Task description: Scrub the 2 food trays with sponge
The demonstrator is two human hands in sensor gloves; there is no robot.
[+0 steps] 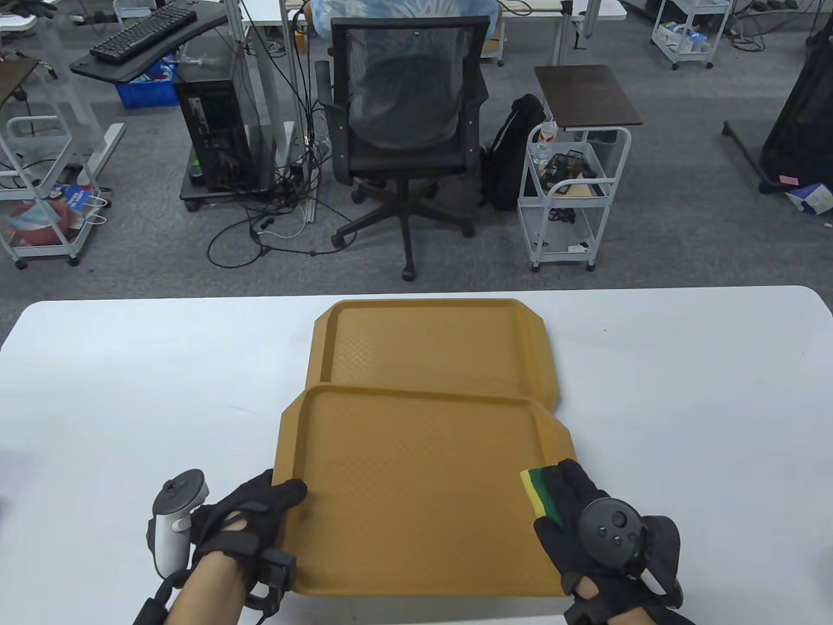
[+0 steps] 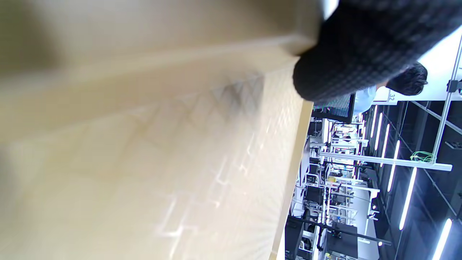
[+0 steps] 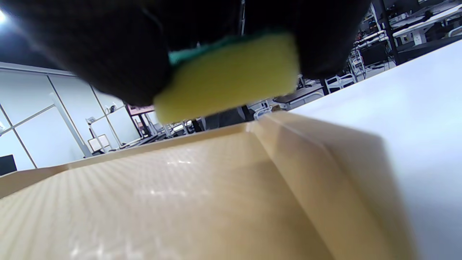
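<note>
Two trays, table view: near tray (image 1: pixel 416 495) lies lower centre of the frame, its far edge lapped over the far tray (image 1: pixel 429 342) behind it. Left hand (image 1: pixel 250 514) has its fingers laid over the near tray's left rim, thumb side hidden, so grip unclear. Right hand (image 1: pixel 586 514) is curled round the sponge (image 1: pixel 537 488), yellow-green end poking out at the tray's right edge. Risk: near tray rocks or slides off the far one under scrub pressure if the left hand slackens. Tabletop (image 1: pixel 683 390) is bare either side; office chair (image 1: pixel 407 124) and white trolley (image 1: pixel 573 195) sit beyond it, not in the way.

Left wrist view: blurred tray surface fills the frame, gloved fingers (image 2: pixel 361 47) at the upper right on its rim.

Right wrist view: sponge (image 3: pixel 231 76) held just above the tray floor (image 3: pixel 180 202), apparently not touching. Right rim is close; a stroke could run off onto the tabletop.
</note>
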